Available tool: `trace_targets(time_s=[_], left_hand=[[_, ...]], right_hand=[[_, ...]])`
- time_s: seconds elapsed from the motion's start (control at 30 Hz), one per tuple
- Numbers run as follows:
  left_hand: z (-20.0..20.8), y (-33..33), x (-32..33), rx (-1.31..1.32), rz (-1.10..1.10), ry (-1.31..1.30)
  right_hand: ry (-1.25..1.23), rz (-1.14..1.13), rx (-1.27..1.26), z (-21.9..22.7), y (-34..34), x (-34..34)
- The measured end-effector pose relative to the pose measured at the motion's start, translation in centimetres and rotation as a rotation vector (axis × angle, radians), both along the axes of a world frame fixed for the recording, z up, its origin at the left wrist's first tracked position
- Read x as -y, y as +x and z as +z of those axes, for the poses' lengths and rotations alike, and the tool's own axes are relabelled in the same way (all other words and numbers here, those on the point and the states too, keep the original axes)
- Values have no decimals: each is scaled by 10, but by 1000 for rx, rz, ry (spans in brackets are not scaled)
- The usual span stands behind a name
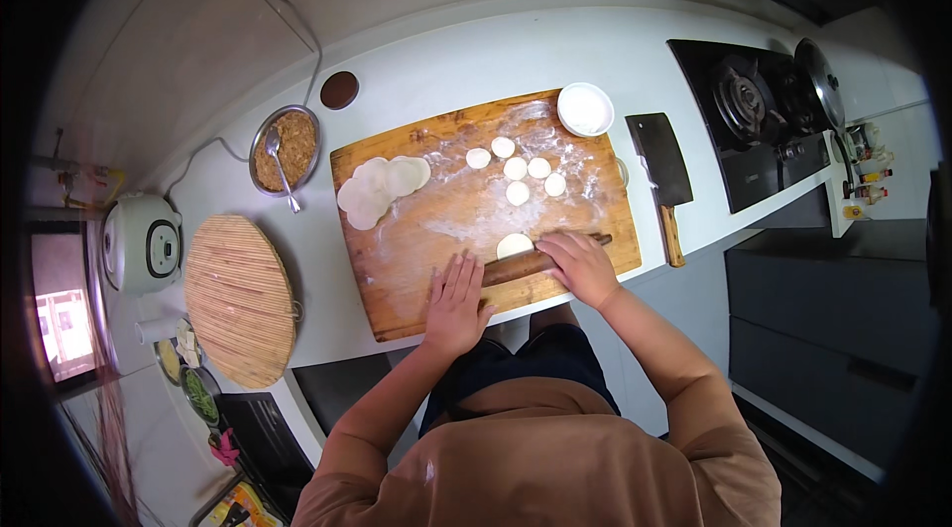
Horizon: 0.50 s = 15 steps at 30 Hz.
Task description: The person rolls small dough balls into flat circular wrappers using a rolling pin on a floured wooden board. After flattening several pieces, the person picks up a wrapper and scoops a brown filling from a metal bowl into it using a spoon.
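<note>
On the counter (451, 64), the cutting board (416, 259) lies before me, my left hand (458, 297) at the left end of the rolling pin (521, 267), my right hand (577, 266) over its right part, and a dough round (515, 243) just behind it. Farther back lie dough pieces (516, 168), with overlapping wrappers (375, 188) to their left and a bowl (562, 118) at the board's far right corner. Right of the board come the cleaver (666, 170), then the gas stove (746, 120); left, filling (283, 155) and a spoon (282, 170) lie in another bowl (314, 165), behind a round mat (241, 299).
</note>
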<state>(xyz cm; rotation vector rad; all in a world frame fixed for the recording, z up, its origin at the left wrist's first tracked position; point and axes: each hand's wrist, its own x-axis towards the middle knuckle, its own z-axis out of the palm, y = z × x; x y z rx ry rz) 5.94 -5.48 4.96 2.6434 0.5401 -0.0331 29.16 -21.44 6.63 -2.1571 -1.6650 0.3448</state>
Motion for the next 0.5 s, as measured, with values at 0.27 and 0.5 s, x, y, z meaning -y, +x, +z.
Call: trace_targets(time_s=[0.27, 0.5], left_hand=[[-16, 46, -51, -5, 241, 177], [19, 26, -35, -35, 46, 48]], right_hand=[[3, -144, 195, -9, 21, -83], [10, -137, 7, -4, -14, -21]])
